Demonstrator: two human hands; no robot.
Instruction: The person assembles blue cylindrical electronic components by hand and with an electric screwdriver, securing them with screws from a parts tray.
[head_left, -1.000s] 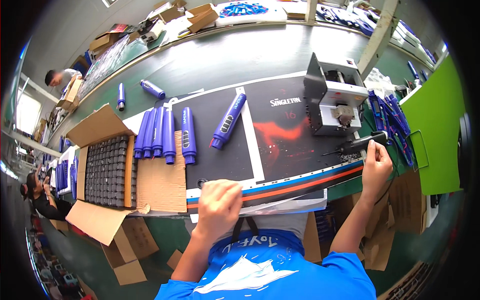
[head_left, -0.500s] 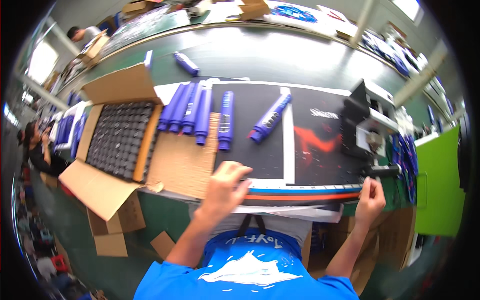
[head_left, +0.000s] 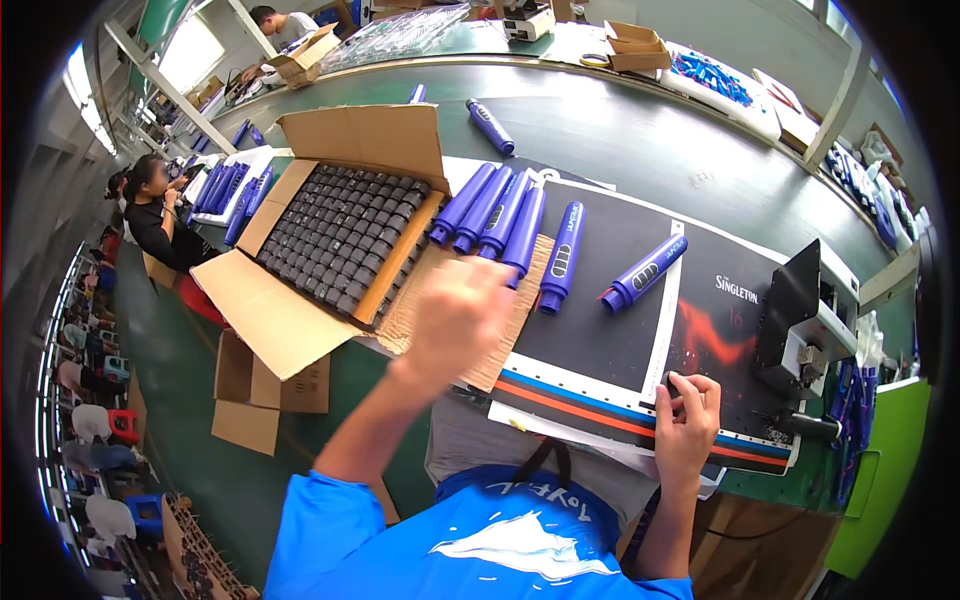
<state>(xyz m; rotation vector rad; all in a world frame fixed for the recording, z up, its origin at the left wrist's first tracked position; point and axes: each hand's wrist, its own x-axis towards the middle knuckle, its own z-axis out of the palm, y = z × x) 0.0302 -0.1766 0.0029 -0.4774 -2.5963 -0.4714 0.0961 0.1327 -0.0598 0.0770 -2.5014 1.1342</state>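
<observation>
My left hand [head_left: 462, 308] is smeared by motion above the corrugated cardboard sheet [head_left: 408, 318], just short of the row of purple tubes [head_left: 524, 230]; its fingers cannot be made out. My right hand [head_left: 690, 418] is closed in a pinch on a small black part [head_left: 672, 386], over the front edge of the black printed mat [head_left: 585, 360]. Two more purple tubes, one upright-lying [head_left: 563, 258] and one slanted [head_left: 645, 272], rest on the mat. Left of the cardboard stands an opened carton [head_left: 362, 128] filled with rows of black round parts [head_left: 340, 232].
A black-and-white device [head_left: 815, 318] stands at the mat's right end, beside a black-handled tool [head_left: 808, 425]. One purple tube [head_left: 490, 127] lies farther back on the green bench. Beyond the carton sits a co-worker [head_left: 160, 215] near more tubes. A green panel [head_left: 885, 470] is at far right.
The view has turned left. My left hand has moved left and away, over the cardboard. My right hand has come left along the mat's front edge, and a black part now shows in it.
</observation>
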